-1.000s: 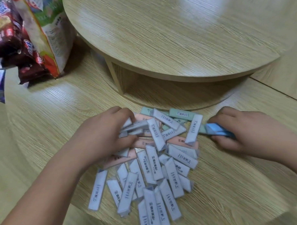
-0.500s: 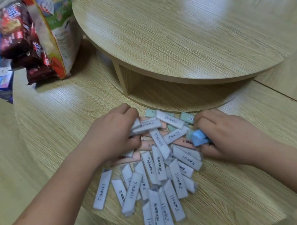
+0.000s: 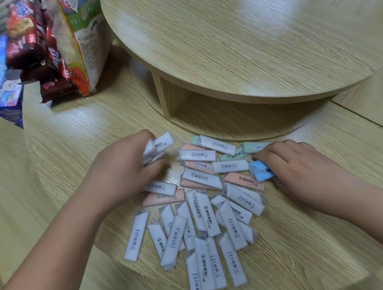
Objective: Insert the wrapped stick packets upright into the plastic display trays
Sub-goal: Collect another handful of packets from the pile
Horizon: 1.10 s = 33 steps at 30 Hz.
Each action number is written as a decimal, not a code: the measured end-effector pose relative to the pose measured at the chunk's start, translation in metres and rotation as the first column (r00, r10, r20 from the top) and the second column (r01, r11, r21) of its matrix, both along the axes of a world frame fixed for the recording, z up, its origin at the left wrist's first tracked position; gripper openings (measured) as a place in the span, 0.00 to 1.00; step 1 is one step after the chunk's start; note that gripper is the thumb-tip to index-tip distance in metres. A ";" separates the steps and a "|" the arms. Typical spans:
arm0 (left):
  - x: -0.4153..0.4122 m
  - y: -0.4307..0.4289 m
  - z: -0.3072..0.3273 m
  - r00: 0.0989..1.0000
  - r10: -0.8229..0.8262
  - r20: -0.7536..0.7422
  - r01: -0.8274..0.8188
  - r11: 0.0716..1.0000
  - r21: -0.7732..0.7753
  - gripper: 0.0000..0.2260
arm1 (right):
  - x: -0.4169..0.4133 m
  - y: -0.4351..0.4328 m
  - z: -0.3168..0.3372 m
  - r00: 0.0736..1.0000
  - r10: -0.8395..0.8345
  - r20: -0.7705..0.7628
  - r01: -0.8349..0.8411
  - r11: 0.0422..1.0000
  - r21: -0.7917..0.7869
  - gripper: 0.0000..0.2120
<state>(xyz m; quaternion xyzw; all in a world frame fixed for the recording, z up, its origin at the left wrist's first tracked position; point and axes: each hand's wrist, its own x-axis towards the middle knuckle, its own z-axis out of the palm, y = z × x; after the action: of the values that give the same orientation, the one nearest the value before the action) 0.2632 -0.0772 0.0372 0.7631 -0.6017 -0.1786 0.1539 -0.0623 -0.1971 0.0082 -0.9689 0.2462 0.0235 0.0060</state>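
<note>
- The left hand [image 3: 126, 168] is curled tight round a small bunch of white packets [image 3: 159, 146]. Their ends fan out past the fingers, up and to the right, just off the left edge of the pile.
- The right hand [image 3: 300, 169] is low at the pile's right edge, fingers and thumb wrapped round a blue packet [image 3: 261, 172]. Its end pokes out toward the middle. Whether that is one packet or two, I cannot tell.
- The pile [image 3: 210, 220] lies loose and flat on the lower wooden surface [image 3: 81, 127], between the two hands and spreading toward the person. It is mostly white wrappers with barcodes, overlapping at all angles, none upright.
- Pink packets [image 3: 244, 182] sit in the middle of the pile, partly under white ones.
- Green packets [image 3: 257, 147] lie at the far edge, right beside the right hand's fingertips.
- A raised round tabletop [image 3: 248, 45] is beyond the pile, with a shadowed open gap beneath its rim.
- Snack bags [image 3: 52, 47] lean together at far left on the lower surface, with a blue box [image 3: 1, 82] beside them at the frame's edge.
- Both hands are slightly blurred.
</note>
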 end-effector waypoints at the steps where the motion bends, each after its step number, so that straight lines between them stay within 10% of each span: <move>1: 0.003 0.004 0.002 0.999 -0.003 -0.032 0.003 1.000 -0.012 0.10 | -0.002 0.001 0.000 1.000 -0.006 -0.002 0.006 1.000 0.008 0.24; 13: 0.012 0.032 -0.001 0.982 -0.178 -0.068 0.182 0.981 0.060 0.09 | 0.034 0.012 0.024 0.964 -0.139 0.225 0.095 0.976 0.196 0.16; 33: 0.001 0.032 -0.005 0.965 -0.258 0.047 0.255 0.965 0.060 0.16 | 0.071 0.014 0.024 0.988 -0.148 -0.032 0.152 0.972 0.180 0.16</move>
<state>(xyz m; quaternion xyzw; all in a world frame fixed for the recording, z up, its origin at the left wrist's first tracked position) 0.2640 -0.0454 0.0326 0.6871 -0.6946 -0.1921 0.0925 0.0091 -0.1830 0.0322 -0.9427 0.3155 0.0545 0.0941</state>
